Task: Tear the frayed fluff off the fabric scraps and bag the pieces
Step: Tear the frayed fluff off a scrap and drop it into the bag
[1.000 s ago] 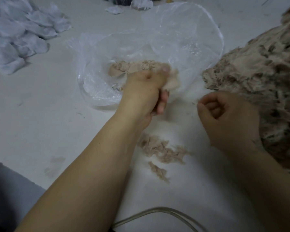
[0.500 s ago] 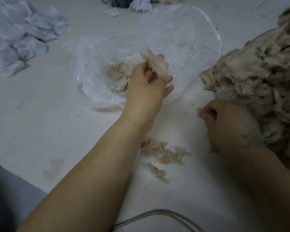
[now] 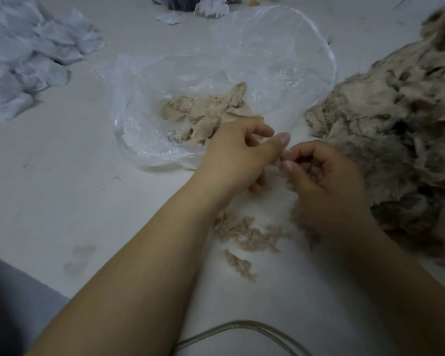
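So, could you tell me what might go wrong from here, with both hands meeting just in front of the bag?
1. The torn fluff lies under the forearms and may get swept about.
2. The clear bag is limp; its rim could fold over the bagged pieces.
3. The beige scrap pile crowds the right hand.

We note the left hand (image 3: 238, 155) has come back out of the plastic bag (image 3: 306, 80), its scrap left among the bagged pieces (image 3: 206, 111). It now meets the right hand (image 3: 326, 181), both pinching a small tuft (image 3: 280, 159).
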`<state>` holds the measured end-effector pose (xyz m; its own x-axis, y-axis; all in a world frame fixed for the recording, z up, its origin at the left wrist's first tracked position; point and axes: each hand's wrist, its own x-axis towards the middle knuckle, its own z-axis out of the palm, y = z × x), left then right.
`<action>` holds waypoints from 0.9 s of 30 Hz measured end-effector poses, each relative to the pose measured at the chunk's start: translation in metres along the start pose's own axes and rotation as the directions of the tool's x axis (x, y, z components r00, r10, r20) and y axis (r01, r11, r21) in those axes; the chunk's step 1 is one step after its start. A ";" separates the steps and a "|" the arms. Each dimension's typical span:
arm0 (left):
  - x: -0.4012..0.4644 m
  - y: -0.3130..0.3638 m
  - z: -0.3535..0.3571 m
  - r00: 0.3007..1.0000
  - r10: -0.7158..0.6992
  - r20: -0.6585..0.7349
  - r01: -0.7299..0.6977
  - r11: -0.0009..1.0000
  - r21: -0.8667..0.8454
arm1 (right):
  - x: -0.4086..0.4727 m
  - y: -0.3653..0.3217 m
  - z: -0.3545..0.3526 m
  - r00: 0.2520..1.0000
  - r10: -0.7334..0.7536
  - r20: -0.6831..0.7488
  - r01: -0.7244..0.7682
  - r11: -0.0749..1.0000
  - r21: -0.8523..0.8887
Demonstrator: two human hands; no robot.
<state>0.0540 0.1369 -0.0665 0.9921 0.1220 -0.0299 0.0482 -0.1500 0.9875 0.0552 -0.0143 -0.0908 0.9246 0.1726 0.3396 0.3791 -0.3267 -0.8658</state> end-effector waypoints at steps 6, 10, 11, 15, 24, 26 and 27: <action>-0.003 0.001 0.001 0.989 -0.028 0.148 0.038 0.997 -0.063 | 0.002 0.002 -0.003 0.995 0.099 -0.032 -0.094 0.986 0.136; -0.002 0.002 0.000 0.993 -0.033 0.116 0.036 0.999 -0.019 | 0.007 0.010 -0.008 0.995 0.063 -0.081 -0.082 0.965 -0.250; -0.002 0.002 -0.001 0.994 -0.032 0.108 0.033 0.999 -0.009 | 0.008 0.012 -0.010 0.996 0.053 -0.067 -0.074 0.930 -0.361; 0.001 0.002 -0.002 0.999 -0.028 0.046 0.027 1.000 0.009 | 0.012 0.018 -0.013 0.995 0.066 -0.070 -0.091 0.881 -0.464; -0.001 0.003 -0.001 0.989 -0.094 0.117 0.086 0.994 0.074 | 0.013 0.017 -0.012 0.993 0.049 -0.110 -0.087 0.922 -0.378; -0.002 0.001 0.001 0.985 -0.105 0.140 0.083 0.985 0.154 | 0.012 0.016 -0.011 0.993 0.059 -0.103 -0.088 0.950 -0.301; -0.003 0.002 0.002 0.986 -0.087 0.141 0.059 0.979 0.195 | 0.011 0.016 -0.010 0.993 0.060 -0.098 -0.085 0.959 -0.269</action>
<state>0.0512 0.1343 -0.0652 0.9905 -0.0054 -0.1375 0.1280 -0.3312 0.9349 0.0718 -0.0272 -0.0971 0.9451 0.0607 0.3211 0.2956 -0.5780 -0.7607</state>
